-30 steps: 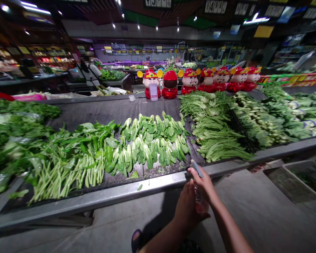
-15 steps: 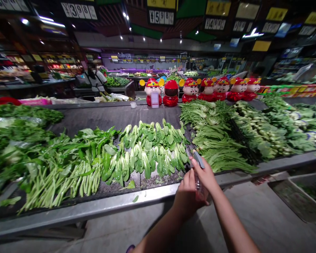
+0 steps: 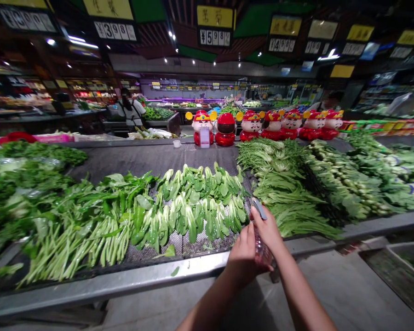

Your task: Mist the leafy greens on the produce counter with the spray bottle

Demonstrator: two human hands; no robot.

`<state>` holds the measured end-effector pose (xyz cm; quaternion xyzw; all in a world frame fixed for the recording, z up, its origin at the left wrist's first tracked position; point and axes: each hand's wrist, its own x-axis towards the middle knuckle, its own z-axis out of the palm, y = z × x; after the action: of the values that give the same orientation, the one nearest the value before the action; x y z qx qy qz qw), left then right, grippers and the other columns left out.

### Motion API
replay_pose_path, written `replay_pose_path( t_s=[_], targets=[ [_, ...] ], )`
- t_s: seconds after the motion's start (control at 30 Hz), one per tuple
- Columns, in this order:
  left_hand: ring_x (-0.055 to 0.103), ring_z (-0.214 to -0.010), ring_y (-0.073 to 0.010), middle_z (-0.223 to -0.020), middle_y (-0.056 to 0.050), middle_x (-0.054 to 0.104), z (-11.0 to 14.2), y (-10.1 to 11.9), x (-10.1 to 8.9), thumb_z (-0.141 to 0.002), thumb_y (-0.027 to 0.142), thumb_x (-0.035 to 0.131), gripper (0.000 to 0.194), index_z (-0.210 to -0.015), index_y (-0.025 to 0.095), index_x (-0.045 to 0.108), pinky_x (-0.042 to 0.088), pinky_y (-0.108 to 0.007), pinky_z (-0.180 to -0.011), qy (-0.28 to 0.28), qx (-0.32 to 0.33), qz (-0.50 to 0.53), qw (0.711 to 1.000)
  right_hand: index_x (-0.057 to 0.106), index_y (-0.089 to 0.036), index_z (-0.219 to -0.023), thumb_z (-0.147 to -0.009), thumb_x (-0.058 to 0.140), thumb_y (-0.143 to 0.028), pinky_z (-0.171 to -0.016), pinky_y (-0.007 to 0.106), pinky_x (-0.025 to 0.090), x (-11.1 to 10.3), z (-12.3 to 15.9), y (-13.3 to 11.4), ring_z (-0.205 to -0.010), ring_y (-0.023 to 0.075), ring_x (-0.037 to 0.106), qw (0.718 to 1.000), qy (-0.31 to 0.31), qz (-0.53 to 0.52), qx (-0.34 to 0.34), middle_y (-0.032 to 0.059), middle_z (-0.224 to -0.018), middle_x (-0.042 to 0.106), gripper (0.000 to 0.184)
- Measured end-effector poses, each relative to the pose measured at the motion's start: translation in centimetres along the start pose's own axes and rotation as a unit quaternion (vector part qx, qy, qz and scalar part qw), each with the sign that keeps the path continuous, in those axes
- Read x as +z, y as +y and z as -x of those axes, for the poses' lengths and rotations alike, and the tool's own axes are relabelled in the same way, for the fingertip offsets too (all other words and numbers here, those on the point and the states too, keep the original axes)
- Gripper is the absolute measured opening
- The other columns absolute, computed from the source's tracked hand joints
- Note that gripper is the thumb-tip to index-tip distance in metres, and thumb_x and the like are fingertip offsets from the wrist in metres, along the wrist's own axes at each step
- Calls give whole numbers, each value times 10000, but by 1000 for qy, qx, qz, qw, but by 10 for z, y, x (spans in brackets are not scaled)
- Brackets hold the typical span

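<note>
Both of my hands are on a clear spray bottle [image 3: 261, 252] with a grey trigger head, held out over the front edge of the vegetable stand. My left hand [image 3: 242, 252] wraps the bottle's body from the left. At the top, my right hand [image 3: 268, 228] is closed round the neck beside the grey head [image 3: 259, 209]. The fingers hide much of the bottle. Just beyond the head lie two rows of bok choy [image 3: 193, 216] on a black mesh. Left of them are long-stemmed greens [image 3: 79, 243]; to the right, leafy greens [image 3: 290, 202] are stacked.
A metal rim [image 3: 141, 278] runs along the stand's front. Several red figurines [image 3: 226, 131] line its back ledge, with a small white cup [image 3: 176, 144] nearby. A crate [image 3: 400, 271] sits low at right. A person [image 3: 131, 110] stands behind the stand.
The view has tilted up slightly, so the stand and figurines sit a little lower in the picture. Both hands keep the same hold on the spray bottle.
</note>
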<state>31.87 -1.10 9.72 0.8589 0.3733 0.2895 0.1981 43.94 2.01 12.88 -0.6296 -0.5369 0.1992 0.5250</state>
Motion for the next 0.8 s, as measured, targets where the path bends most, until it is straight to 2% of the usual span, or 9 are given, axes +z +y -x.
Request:
replay_pose_path(
  t_s=[0.2,0.3,0.4,0.5,0.67,0.8],
  targets=[
    [434,-1191,-292,-1320,-213,380,1,-1,-12,-573,862,387,1160,-1355,34,165,377,-311,-987,27,13,-43,999,494,-173,-1250,-819,482,-471,-923,388,401,7,-6,-3,-1011,229,576,997,-19,-71,-7,95,-1091,633,523],
    [470,-1158,-291,-1314,-212,401,4,-3,-16,-586,873,292,1143,-1362,43,168,414,-309,-953,64,11,-74,995,487,-198,-1260,-811,499,-462,-928,396,407,10,-5,-10,-1053,233,557,995,-31,-98,-17,90,-1163,600,520],
    [464,-1164,-304,-1305,-218,414,9,-7,-17,-620,865,215,1113,-1359,33,190,423,-322,-944,102,25,-99,990,489,-202,-1251,-821,491,-450,-911,383,420,16,-2,-21,-1025,223,568,992,-50,-110,-29,78,-1114,622,496],
    [461,-1165,-308,-1295,-221,424,15,-13,-20,-651,851,228,1095,-1351,10,215,443,-336,-920,121,35,-101,987,520,-184,-1208,-825,484,-447,-885,364,428,25,0,-30,-958,217,587,994,-45,-98,-34,71,-1006,649,466],
    [461,-1167,-302,-1312,-227,403,23,-24,-38,-643,842,327,1102,-1353,7,211,432,-331,-940,99,31,-92,990,560,-160,-1140,-842,444,-456,-741,324,462,40,2,-44,-747,192,588,997,-33,-60,-34,51,-821,643,436],
    [492,-1141,-286,-1320,-194,414,28,-32,-54,-626,837,384,1112,-1371,40,167,437,-289,-936,96,43,-113,988,606,-163,-1046,-837,444,-465,-712,324,461,49,6,-53,-718,197,585,999,-16,-45,-24,50,-783,644,401]
  ],
)
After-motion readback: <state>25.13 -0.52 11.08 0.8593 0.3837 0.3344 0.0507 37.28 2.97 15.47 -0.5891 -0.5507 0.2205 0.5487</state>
